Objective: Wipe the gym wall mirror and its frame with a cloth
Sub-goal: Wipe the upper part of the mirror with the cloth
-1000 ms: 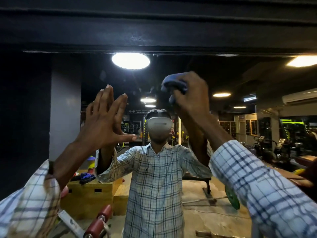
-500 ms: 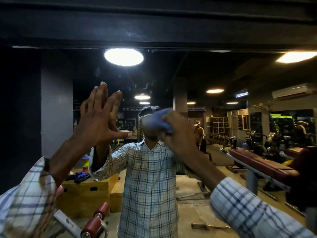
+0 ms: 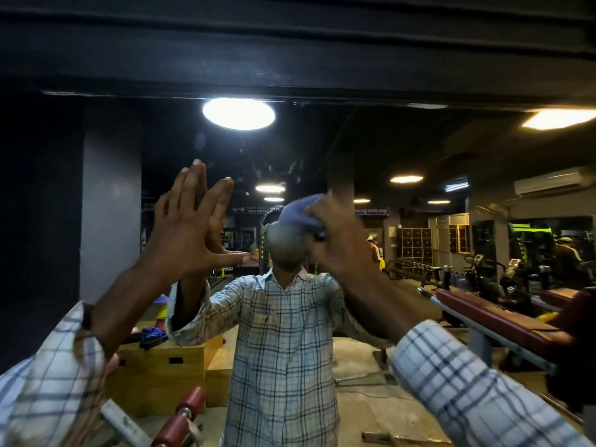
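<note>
The wall mirror (image 3: 403, 150) fills the view ahead, and its dark frame (image 3: 290, 88) runs across the top. My left hand (image 3: 183, 233) lies flat against the glass at centre left, fingers spread upward, meeting its own reflection. My right hand (image 3: 338, 243) presses a bunched blue cloth (image 3: 300, 211) onto the glass at the centre, over the reflection of my head. My checked sleeves fill both lower corners.
A red roller pad on a metal bar (image 3: 180, 421) stands just below the mirror at bottom left. The glass reflects wooden boxes (image 3: 161, 369), a red padded bench (image 3: 493, 321), gym machines at right and a person far back.
My right hand swept the cloth down and left from high on the glass, then back up a little and to the right. My left hand stayed planted on the mirror.
</note>
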`<action>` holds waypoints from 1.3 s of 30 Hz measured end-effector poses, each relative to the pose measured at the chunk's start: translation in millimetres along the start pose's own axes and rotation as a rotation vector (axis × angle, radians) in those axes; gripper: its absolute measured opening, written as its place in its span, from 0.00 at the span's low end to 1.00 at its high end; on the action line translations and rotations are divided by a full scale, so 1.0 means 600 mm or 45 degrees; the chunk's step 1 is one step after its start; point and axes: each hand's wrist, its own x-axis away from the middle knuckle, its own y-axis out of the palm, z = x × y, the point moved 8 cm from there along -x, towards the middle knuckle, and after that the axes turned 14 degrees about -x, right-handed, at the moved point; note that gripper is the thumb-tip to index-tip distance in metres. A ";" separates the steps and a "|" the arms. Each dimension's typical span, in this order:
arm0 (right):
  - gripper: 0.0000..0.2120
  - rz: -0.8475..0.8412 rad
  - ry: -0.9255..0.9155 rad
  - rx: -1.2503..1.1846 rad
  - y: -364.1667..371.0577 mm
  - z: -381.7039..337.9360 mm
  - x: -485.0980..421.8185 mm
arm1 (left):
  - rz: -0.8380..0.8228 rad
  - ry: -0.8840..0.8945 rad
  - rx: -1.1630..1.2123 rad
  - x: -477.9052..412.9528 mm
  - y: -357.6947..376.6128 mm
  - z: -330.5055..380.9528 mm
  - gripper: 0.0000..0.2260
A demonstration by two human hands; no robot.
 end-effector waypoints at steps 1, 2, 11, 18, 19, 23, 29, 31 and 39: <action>0.14 0.214 0.107 -0.045 -0.035 0.011 -0.022 | 0.003 0.001 -0.004 0.001 -0.001 -0.006 0.62; 0.14 0.409 0.203 -0.106 -0.059 0.021 -0.032 | 0.001 0.008 -0.006 0.002 -0.001 -0.011 0.62; 0.16 0.024 -0.005 -0.016 0.036 -0.022 -0.057 | -0.028 -0.044 0.012 0.010 -0.002 -0.064 0.64; 0.20 -0.244 -0.119 -0.061 0.156 -0.083 -0.022 | -0.020 -0.056 0.014 0.016 -0.004 -0.091 0.63; 0.21 -0.401 -0.194 0.006 0.175 -0.087 -0.011 | -0.024 -0.057 0.013 0.016 -0.003 -0.093 0.63; 0.18 0.108 -0.009 -0.030 0.058 -0.047 -0.116 | -0.005 -0.030 0.002 0.018 -0.003 -0.107 0.63; 0.16 -0.041 -0.123 0.018 0.123 -0.094 -0.097 | 0.044 0.024 0.003 0.017 -0.002 -0.114 0.62; 0.16 -0.136 -0.178 0.072 0.112 -0.090 -0.112 | 0.042 0.036 0.009 0.017 -0.003 -0.118 0.62; 0.14 0.180 0.014 0.021 0.095 -0.084 -0.173 | 0.032 0.025 -0.002 0.011 -0.004 -0.148 0.62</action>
